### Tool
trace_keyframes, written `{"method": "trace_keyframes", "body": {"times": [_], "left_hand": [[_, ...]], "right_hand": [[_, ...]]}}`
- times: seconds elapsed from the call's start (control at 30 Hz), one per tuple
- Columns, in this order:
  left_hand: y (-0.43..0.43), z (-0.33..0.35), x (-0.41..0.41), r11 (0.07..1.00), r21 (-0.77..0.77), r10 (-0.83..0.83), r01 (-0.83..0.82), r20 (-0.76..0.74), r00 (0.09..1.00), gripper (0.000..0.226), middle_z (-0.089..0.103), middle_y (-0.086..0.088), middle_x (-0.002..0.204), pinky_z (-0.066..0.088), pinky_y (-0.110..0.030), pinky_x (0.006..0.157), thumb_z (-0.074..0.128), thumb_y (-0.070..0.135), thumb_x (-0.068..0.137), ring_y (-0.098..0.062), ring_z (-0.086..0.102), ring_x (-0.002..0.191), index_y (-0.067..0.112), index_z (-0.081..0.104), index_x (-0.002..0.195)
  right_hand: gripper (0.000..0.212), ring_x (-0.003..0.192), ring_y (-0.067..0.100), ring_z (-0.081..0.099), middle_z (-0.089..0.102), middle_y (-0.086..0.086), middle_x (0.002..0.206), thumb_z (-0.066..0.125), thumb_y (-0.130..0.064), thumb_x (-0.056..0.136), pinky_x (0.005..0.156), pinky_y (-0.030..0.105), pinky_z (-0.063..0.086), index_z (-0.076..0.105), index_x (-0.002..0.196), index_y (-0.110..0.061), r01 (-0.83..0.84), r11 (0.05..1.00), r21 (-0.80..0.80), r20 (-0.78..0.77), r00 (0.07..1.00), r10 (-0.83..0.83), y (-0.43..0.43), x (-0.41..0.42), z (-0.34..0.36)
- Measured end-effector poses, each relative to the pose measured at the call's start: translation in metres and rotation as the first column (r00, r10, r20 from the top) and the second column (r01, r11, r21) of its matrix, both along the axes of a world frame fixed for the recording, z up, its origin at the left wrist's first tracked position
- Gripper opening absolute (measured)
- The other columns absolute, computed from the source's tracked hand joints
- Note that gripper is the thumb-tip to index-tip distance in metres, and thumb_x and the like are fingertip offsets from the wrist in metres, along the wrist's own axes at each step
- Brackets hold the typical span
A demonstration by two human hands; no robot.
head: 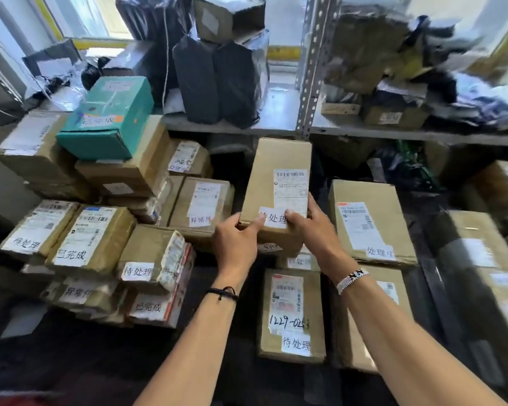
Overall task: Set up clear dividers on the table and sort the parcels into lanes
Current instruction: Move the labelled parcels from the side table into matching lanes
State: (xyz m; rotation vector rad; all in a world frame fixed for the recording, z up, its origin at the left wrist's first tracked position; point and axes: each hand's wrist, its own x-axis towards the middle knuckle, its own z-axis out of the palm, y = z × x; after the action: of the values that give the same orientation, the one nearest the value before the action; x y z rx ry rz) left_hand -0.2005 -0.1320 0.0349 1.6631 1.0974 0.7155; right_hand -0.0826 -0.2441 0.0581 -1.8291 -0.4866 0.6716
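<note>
A long brown cardboard parcel (279,177) with a white shipping label and a handwritten white tag lies in the middle, its near end raised. My left hand (236,240) grips the parcel's near left corner, thumb on top. My right hand (314,224) grips the near right corner, thumb on the tag. Under and before it lie more tagged brown parcels, one marked 1229 (291,315). A larger flat parcel (367,221) lies to the right. No clear divider is visible.
A stack of tagged brown boxes (91,238) fills the left, topped by a teal box (109,118). A metal shelf (276,127) behind carries black wrapped parcels (217,80) and cartons. More boxes (481,259) crowd the right edge.
</note>
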Motion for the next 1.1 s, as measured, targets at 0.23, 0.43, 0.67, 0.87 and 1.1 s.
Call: {"method": "trace_keyframes", "body": {"times": [0.23,0.43,0.67,0.87,1.1], "left_hand": [[-0.060,-0.010,0.032,0.994,-0.088,-0.057,0.059,0.016,0.998,0.017,0.076,0.019,0.073,0.064,-0.042,0.075,0.081,0.046,0.080,-0.008,0.074,0.075,0.029,0.079,0.078],[-0.078,-0.017,0.044,0.991,-0.125,-0.054,0.052,-0.017,0.998,0.021,0.077,0.015,0.073,0.063,-0.047,0.075,0.080,0.047,0.078,-0.014,0.075,0.076,0.026,0.080,0.078],[-0.086,-0.025,0.041,0.992,-0.123,-0.043,0.038,-0.043,0.998,0.025,0.076,0.019,0.075,0.063,-0.045,0.074,0.078,0.054,0.080,-0.008,0.073,0.076,0.029,0.077,0.078],[-0.088,-0.024,0.043,0.991,-0.111,-0.081,0.075,-0.047,0.996,0.025,0.077,0.016,0.077,0.063,-0.042,0.073,0.078,0.052,0.086,-0.008,0.074,0.077,0.026,0.078,0.083],[-0.083,-0.014,0.037,0.970,-0.088,-0.236,0.225,-0.149,0.960,0.033,0.077,0.007,0.111,0.059,-0.037,0.089,0.067,0.051,0.096,-0.013,0.070,0.103,0.026,0.075,0.117]], "right_hand": [[0.052,0.123,0.013,0.064,0.067,-0.016,0.136,0.064,-0.040,0.099,0.110,0.045,0.050,0.047,0.148,-0.043,0.062,0.993,-0.096,0.077,0.995,-0.055,-0.070,0.024,-0.003],[0.048,0.121,0.027,0.065,0.069,0.001,0.136,0.064,-0.035,0.099,0.099,0.040,0.053,0.051,0.142,-0.019,0.034,0.942,-0.333,0.285,0.956,0.066,-0.081,0.032,-0.002],[0.030,0.098,0.030,0.068,0.074,0.007,0.110,0.066,-0.032,0.093,0.077,0.039,0.056,0.061,0.117,-0.015,0.090,0.889,-0.449,0.434,0.891,0.129,-0.084,0.033,-0.002],[0.033,0.111,0.032,0.065,0.074,0.008,0.118,0.068,-0.024,0.091,0.084,0.043,0.056,0.068,0.122,-0.012,0.144,0.905,-0.400,0.470,0.880,0.068,-0.088,0.035,0.004],[0.054,0.138,0.028,0.047,0.055,0.005,0.151,0.064,-0.032,0.097,0.109,0.044,0.042,0.055,0.147,-0.016,0.146,0.890,-0.433,0.514,0.851,0.110,-0.092,0.026,0.001]]}}
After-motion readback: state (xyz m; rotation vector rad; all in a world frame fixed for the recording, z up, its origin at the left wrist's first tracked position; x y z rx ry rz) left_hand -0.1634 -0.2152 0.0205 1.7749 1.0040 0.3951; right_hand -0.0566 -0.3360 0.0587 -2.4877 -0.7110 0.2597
